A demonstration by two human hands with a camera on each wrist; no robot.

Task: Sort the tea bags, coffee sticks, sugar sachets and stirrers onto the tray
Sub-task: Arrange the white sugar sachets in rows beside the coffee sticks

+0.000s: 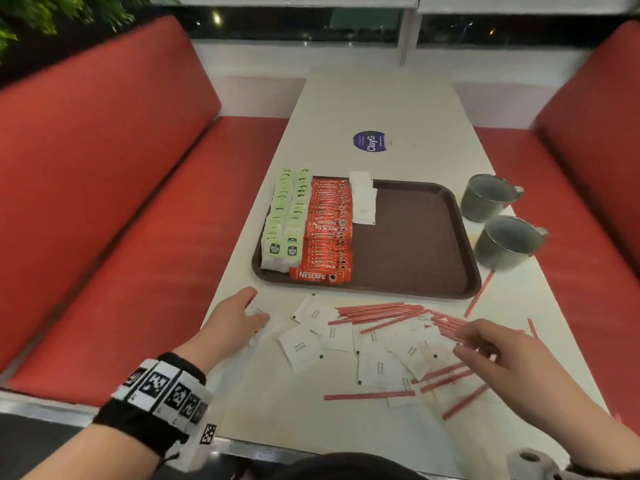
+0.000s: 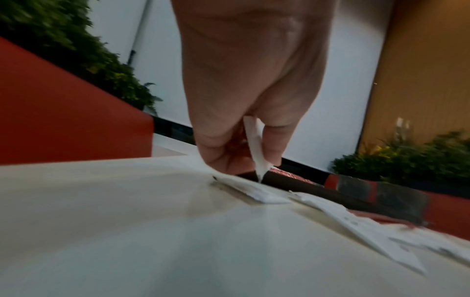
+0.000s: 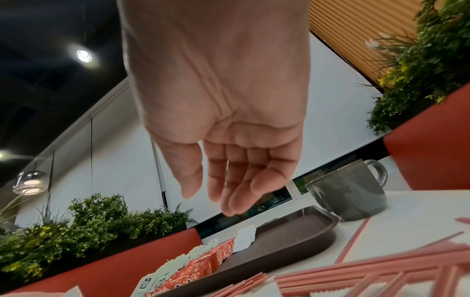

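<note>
A brown tray (image 1: 415, 237) holds two rows of green tea bags (image 1: 284, 220), a row of red coffee sticks (image 1: 329, 230) and a few white sugar sachets (image 1: 363, 199). In front of it, several loose sugar sachets (image 1: 301, 348) and red stirrers (image 1: 381, 311) lie on the white table. My left hand (image 1: 242, 313) pinches a white sugar sachet (image 2: 255, 144) between thumb and fingers at the table surface. My right hand (image 1: 485, 344) hovers over the stirrer pile with relaxed fingers (image 3: 236, 197), holding nothing.
Two grey mugs (image 1: 488, 197) (image 1: 509, 242) stand right of the tray. A blue round sticker (image 1: 370, 141) lies farther back on the table. Red benches (image 1: 104, 202) flank the table on both sides. One stirrer (image 1: 479, 294) lies off the tray's right corner.
</note>
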